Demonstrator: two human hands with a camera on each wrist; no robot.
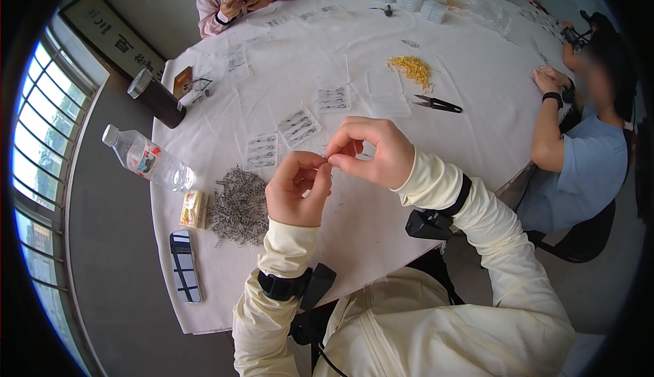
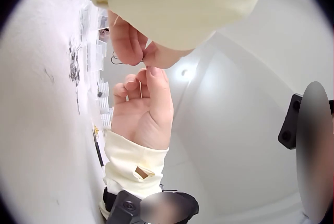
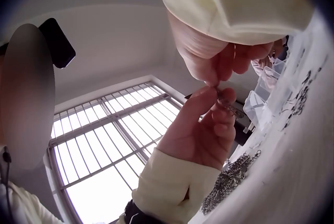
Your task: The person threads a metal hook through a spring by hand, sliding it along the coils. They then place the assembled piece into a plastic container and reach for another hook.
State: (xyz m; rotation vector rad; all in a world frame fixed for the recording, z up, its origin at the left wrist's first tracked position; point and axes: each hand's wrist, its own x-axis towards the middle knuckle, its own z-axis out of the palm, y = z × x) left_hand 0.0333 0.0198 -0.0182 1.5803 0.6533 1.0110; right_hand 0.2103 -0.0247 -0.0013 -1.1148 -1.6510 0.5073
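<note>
Above the table's near part, my left hand (image 1: 296, 193) and right hand (image 1: 378, 152) meet at the fingertips. Between thumb and forefinger, each pinches a part of one small metal wire piece. A thin curved end of this wire piece (image 2: 116, 58) sticks out beside the fingers in the left wrist view. In the right wrist view, its dark, twisted part (image 3: 229, 108) hangs by the left fingers; the pinched middle is hidden. Below and left of my left hand lies a heap of small metal wire pieces (image 1: 238, 206). Clear plastic boxes (image 1: 262, 151) holding similar pieces lie just beyond the hands.
Left of the heap are a tissue pack (image 1: 194, 209), a phone (image 1: 186, 266), a plastic bottle (image 1: 148, 159) and a dark flask (image 1: 158, 99). Thread snips (image 1: 439, 103) and a yellow pile (image 1: 411, 70) lie farther right. Other people sit around the white-covered table (image 1: 381, 217).
</note>
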